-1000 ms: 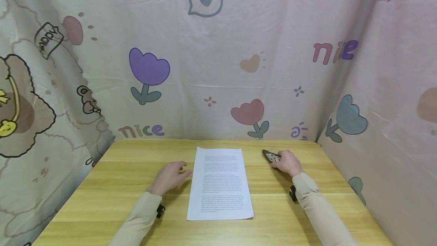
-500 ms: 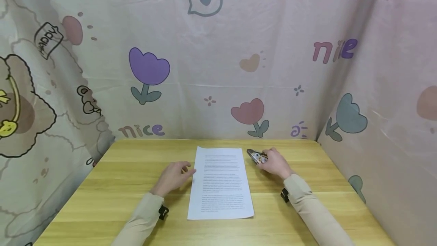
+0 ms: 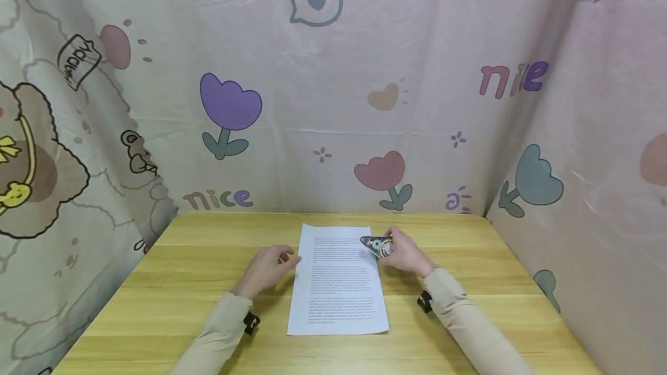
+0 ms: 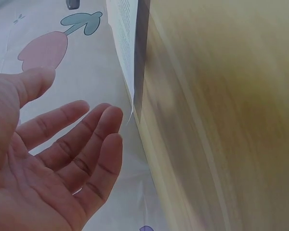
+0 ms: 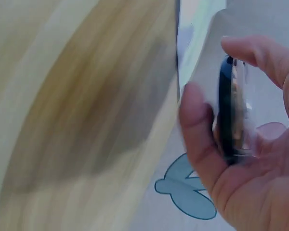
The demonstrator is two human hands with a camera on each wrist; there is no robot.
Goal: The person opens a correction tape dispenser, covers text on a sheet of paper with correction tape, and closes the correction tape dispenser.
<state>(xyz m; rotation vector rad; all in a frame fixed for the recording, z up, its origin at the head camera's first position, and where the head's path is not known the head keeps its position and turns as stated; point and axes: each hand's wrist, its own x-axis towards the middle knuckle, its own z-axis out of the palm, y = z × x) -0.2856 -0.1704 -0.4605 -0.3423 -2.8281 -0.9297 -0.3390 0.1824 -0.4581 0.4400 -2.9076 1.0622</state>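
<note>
A printed sheet of paper lies upright on the wooden table, its text in several paragraphs. My right hand grips a correction tape with a clear case, wheels inside and a pointed dark tip. In the head view that tip overlaps the sheet's upper right edge. The right wrist view shows the correction tape edge-on between thumb and fingers. My left hand holds nothing. Its fingertips are right at the sheet's left edge, and the left wrist view shows its fingers loosely bent, palm visible.
The wooden table carries the sheet in its middle. A patterned cloth with tulips and lettering hangs behind the table and along both sides. Each wrist wears a black strap-mounted device below the sleeve cuff.
My right hand has moved left with the correction tape, from right of the sheet to its upper right edge. My left hand has shifted slightly right, toward the sheet's left edge.
</note>
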